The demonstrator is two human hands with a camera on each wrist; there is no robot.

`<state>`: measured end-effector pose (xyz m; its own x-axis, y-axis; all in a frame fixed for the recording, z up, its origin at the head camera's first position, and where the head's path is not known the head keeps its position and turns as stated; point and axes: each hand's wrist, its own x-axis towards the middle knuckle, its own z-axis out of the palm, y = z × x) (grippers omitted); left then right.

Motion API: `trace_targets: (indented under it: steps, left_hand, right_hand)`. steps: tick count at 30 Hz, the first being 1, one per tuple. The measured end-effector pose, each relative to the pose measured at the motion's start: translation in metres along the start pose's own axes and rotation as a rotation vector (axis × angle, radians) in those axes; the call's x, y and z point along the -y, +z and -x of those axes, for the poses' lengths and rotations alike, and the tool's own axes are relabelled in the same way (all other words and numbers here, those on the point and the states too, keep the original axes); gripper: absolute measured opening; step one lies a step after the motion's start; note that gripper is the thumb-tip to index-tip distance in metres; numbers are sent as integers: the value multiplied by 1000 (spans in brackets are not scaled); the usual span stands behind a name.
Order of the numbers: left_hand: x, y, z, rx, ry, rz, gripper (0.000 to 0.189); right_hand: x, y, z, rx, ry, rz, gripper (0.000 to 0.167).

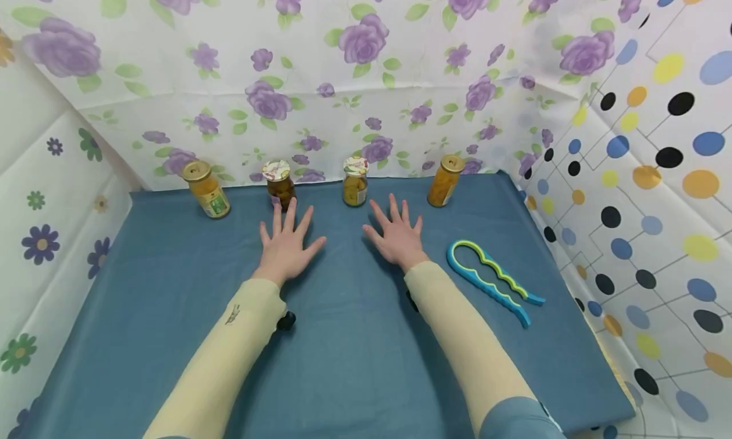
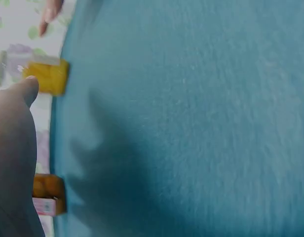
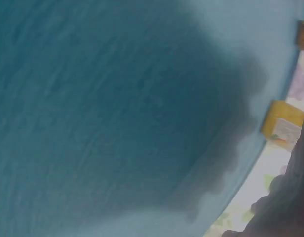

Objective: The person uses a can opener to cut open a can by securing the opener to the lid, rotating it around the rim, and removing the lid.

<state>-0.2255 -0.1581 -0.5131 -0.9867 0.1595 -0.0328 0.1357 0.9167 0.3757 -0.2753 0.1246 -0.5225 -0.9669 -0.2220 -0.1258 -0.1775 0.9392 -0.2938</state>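
Both hands are held palm down over the blue cloth with fingers spread and nothing in them. My left hand (image 1: 284,248) is nearest a dark jar (image 1: 280,186) with a patterned lid, its fingertips overlapping the jar's base in the head view. My right hand (image 1: 397,236) reaches below a small jar of yellow pieces (image 1: 355,183), which also has a patterned lid. To the right of that hand lies a blue and green jar opener (image 1: 486,277) with a round loop and wavy inner grips. In the left wrist view, the thumb (image 2: 28,91) overlaps the yellow jar (image 2: 51,76).
At the back left stands a gold-lidded jar (image 1: 207,190) with a green label. Another gold-lidded jar (image 1: 445,181) holds orange contents at the back right. A flowered sheet (image 1: 320,108) hangs behind the table (image 1: 343,363), and a dotted sheet (image 1: 657,236) borders its right side.
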Motion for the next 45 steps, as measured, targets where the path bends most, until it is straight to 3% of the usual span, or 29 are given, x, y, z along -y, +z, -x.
trace_targets:
  steps: [4,10,19,25,30,35,41,45]
  left_hand:
    - [4,-6,8,-50,45,57,82]
    - [16,-24,20,-138,48,176,79]
    - [58,-53,41,-334,-4,390,73]
    - [83,-63,52,-395,-46,452,67]
    - [100,-67,55,-433,-114,479,64]
    - [113,-69,47,-437,-229,551,74]
    - [126,-74,35,-504,-415,728,86]
    - [135,-78,23,-533,-504,828,91]
  right_hand:
    - [-1,-8,7,-19,-18,-90,72]
    - [-9,-20,21,-45,-63,-135,66]
    - [-23,-27,50,-75,-134,-167,55]
    - [-31,-29,70,-112,-179,-163,46]
    - [-39,-31,82,-118,-199,-163,40]
    - [-46,-36,90,-150,-191,-189,33]
    - [-54,-38,97,-153,-200,-216,31]
    - [-59,-39,100,-153,-188,-232,30]
